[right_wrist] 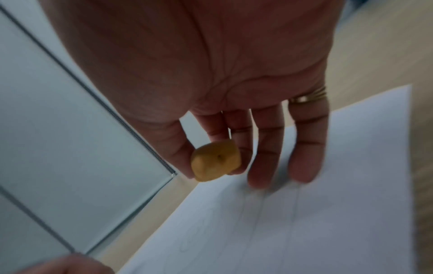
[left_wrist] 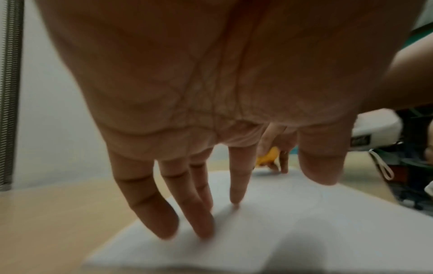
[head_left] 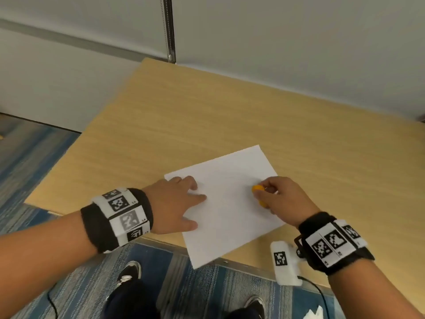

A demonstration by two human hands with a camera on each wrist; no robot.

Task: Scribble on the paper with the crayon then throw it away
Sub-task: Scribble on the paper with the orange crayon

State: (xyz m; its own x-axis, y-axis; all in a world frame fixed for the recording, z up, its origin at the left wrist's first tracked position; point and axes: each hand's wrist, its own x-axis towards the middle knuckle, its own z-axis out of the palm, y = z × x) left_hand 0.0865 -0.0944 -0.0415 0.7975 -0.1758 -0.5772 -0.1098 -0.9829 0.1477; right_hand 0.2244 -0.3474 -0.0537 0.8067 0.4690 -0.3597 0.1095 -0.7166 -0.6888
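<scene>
A white sheet of paper lies on the wooden table, its near corner hanging over the front edge. My left hand rests flat on the sheet's left side, its straight fingertips pressing on the paper. My right hand pinches a stubby yellow-orange crayon between thumb and forefinger over the sheet's right side. In the right wrist view the crayon sits just above the paper, which shows faint pencil-like lines. The other right fingers reach down to the sheet.
A grey wall backs the table, with a metal strip at its corner. Blue striped carpet and my shoes lie below the front edge. A cable hangs from my right wristband.
</scene>
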